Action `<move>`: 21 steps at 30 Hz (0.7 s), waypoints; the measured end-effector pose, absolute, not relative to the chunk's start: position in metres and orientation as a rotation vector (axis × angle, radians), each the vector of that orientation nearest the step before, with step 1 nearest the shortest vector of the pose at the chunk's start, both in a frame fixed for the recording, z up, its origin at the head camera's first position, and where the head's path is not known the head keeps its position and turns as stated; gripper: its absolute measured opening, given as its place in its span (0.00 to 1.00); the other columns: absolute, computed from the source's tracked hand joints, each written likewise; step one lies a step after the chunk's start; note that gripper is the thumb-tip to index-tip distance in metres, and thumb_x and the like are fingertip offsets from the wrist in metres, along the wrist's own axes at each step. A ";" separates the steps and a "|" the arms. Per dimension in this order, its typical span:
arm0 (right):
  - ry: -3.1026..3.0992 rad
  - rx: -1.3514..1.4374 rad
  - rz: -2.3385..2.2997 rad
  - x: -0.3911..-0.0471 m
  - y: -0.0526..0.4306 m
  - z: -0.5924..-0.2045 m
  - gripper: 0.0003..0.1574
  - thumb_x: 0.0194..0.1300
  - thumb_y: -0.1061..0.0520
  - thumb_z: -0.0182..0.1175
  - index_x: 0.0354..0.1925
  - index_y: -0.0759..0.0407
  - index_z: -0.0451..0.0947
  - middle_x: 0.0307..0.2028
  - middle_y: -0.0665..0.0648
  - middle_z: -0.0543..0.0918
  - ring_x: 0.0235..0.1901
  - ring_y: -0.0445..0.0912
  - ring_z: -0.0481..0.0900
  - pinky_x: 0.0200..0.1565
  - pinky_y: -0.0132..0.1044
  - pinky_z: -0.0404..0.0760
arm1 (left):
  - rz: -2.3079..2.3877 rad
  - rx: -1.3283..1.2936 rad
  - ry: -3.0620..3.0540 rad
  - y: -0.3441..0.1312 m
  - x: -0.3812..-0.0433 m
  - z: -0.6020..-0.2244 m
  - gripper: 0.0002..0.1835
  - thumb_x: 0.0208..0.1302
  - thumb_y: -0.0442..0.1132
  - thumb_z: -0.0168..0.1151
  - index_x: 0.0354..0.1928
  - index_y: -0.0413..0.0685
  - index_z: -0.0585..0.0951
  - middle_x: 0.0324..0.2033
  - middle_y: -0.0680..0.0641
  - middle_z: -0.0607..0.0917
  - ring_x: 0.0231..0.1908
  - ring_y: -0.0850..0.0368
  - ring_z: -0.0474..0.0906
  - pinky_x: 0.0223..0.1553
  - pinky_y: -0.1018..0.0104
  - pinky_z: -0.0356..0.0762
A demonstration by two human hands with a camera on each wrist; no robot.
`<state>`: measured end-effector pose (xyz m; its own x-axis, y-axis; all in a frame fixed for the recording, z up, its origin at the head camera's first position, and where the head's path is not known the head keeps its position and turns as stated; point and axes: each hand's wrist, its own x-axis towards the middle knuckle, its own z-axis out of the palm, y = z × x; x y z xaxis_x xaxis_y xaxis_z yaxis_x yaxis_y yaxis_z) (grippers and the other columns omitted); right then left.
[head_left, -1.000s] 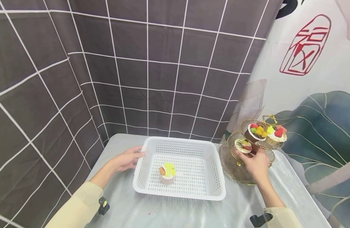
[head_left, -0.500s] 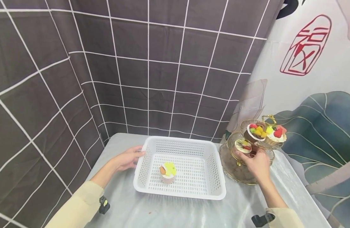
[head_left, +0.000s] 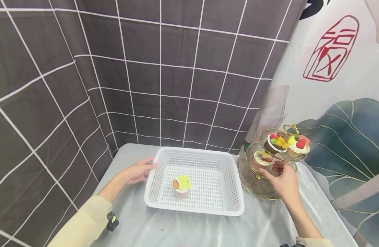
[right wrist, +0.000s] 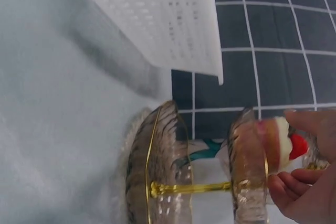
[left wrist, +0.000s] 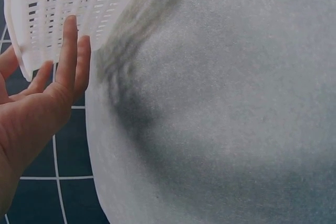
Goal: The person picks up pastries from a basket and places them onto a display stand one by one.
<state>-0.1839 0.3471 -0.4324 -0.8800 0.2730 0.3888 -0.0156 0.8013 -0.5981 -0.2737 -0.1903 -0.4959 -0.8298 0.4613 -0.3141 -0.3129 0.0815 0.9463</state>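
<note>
My left hand (head_left: 140,172) touches the left rim of the white plastic basket (head_left: 193,212). In the left wrist view, its straight fingers (left wrist: 67,51) lie along the outer wall. A cupcake (head_left: 181,187) with a yellow-green flower topping stands inside the basket. At the right, my right hand (head_left: 285,180) is beside the middle tier of the tiered cake stand (head_left: 249,176), thumb and fingers apart, holding nothing. Just left of it sits a pale cupcake (head_left: 262,158) with red and yellow topping. Its base shows through the tier's glass in the right wrist view.
The stand's top tier bears a dark cupcake (head_left: 275,143) with fruit and a cream tart (head_left: 299,145) with a red berry. A gold handle (head_left: 291,129) crowns the stand. Dark gridded cloth (head_left: 177,82) hangs behind the grey-covered table (head_left: 192,231).
My right hand has let go of the pale cupcake and drawn back to the right, toward me. The cupcake stays on the middle tier. My left hand stays at the basket.
</note>
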 end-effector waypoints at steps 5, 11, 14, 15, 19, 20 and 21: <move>-2.487 -0.138 0.803 -0.173 0.332 -0.425 0.33 0.59 0.51 0.80 0.52 0.72 0.79 0.41 0.68 0.86 0.42 0.59 0.84 0.38 0.25 0.72 | 1.812 0.158 1.803 -0.188 -0.272 -0.495 0.34 0.86 0.44 0.49 0.83 0.40 0.52 0.69 0.29 0.74 0.67 0.33 0.76 0.61 0.37 0.82; -2.405 0.020 0.851 -0.168 0.303 -0.415 0.32 0.56 0.57 0.82 0.53 0.71 0.80 0.42 0.66 0.86 0.42 0.58 0.85 0.42 0.20 0.73 | 1.809 0.139 1.819 -0.186 -0.272 -0.492 0.33 0.85 0.44 0.50 0.83 0.40 0.53 0.69 0.30 0.74 0.68 0.32 0.75 0.62 0.37 0.81; -2.392 0.111 0.906 -0.171 0.286 -0.414 0.31 0.56 0.60 0.82 0.53 0.70 0.80 0.42 0.64 0.86 0.42 0.57 0.85 0.43 0.16 0.76 | 1.797 0.145 1.850 -0.185 -0.271 -0.492 0.34 0.85 0.44 0.50 0.82 0.40 0.53 0.69 0.30 0.75 0.67 0.32 0.75 0.62 0.36 0.81; -2.390 0.140 0.928 -0.172 0.280 -0.415 0.30 0.55 0.61 0.82 0.52 0.70 0.80 0.42 0.64 0.87 0.41 0.57 0.85 0.43 0.15 0.76 | 1.793 0.147 1.862 -0.185 -0.271 -0.492 0.34 0.85 0.45 0.51 0.82 0.40 0.54 0.69 0.30 0.75 0.67 0.33 0.75 0.61 0.36 0.81; -2.393 0.261 0.964 -0.178 0.257 -0.420 0.30 0.54 0.63 0.82 0.52 0.69 0.80 0.43 0.63 0.87 0.41 0.57 0.87 0.44 0.27 0.86 | 1.774 0.146 1.915 -0.186 -0.271 -0.493 0.34 0.85 0.45 0.51 0.82 0.39 0.54 0.68 0.31 0.76 0.67 0.34 0.76 0.61 0.37 0.82; -2.395 0.293 0.969 -0.180 0.251 -0.422 0.30 0.54 0.63 0.82 0.52 0.69 0.79 0.43 0.63 0.87 0.41 0.56 0.87 0.44 0.33 0.88 | 1.767 0.147 1.932 -0.186 -0.271 -0.493 0.34 0.84 0.45 0.51 0.82 0.39 0.54 0.68 0.31 0.76 0.67 0.34 0.75 0.61 0.37 0.82; -2.396 0.327 0.980 -0.182 0.246 -0.424 0.30 0.54 0.63 0.82 0.52 0.70 0.79 0.43 0.63 0.87 0.41 0.56 0.88 0.45 0.39 0.90 | 1.767 0.142 1.945 -0.186 -0.271 -0.492 0.34 0.84 0.45 0.52 0.82 0.39 0.53 0.68 0.31 0.75 0.68 0.33 0.75 0.60 0.37 0.83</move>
